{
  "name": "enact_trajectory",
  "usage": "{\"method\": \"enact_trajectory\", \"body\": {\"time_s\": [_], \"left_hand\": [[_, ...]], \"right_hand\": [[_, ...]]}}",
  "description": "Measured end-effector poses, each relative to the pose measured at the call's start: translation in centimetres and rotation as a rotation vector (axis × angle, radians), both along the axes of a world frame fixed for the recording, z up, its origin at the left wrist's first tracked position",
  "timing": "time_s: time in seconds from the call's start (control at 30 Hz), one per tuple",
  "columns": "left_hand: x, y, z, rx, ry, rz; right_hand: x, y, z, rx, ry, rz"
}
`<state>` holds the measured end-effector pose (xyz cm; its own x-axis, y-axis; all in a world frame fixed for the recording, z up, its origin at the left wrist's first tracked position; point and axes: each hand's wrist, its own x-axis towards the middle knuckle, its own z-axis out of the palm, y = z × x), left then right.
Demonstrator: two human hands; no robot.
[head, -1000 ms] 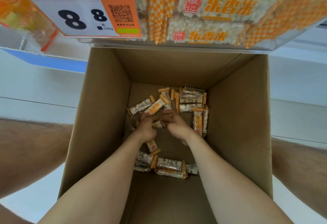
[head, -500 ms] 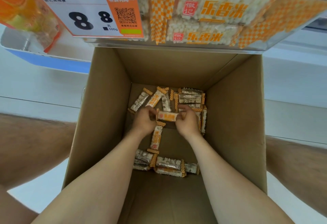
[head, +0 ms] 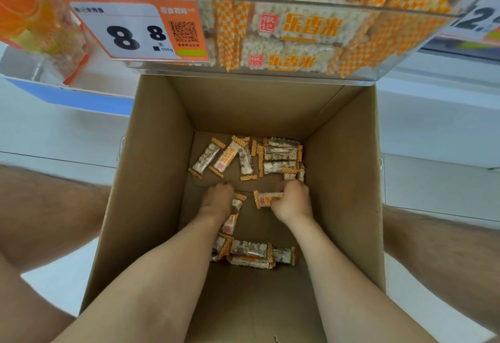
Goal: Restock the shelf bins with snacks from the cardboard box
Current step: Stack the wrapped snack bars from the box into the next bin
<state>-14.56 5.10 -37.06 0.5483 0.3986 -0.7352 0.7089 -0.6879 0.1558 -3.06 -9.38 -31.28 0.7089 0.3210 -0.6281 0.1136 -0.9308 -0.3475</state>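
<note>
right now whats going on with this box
A person is reaching both hands into a cardboard box that sits below a clear shelf bin already full of the same snacks. The right hand grips one orange-wrapped snack bar. The left hand is down at a second bar, though its fingers are hidden, so a grip can't be confirmed. More bars lie loose at the far end and the near end of the box floor.

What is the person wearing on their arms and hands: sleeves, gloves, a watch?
Both forearms are bare to the frame edge: no sleeves. The left hand and right hand show no gloves, and no watch or band at the wrists.
</note>
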Motion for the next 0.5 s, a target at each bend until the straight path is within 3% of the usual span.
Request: {"method": "enact_trajectory", "body": {"time_s": [0.1, 0.37, 0.5], "left_hand": [[-0.6, 0.6, 0.3, -0.062, -0.074, 0.066], [0.0, 1.7, 6.3, -0.571, -0.365, 0.843], [0.6, 1.9, 12.0, -0.789, -0.564, 0.918]], "right_hand": [[0.3, -0.2, 0.7, 0.025, 0.028, -0.044], [0.3, 1.1, 2.6, 0.308, 0.272, -0.375], [0.1, 1.2, 5.6, 0.410, 0.299, -0.283]]}}
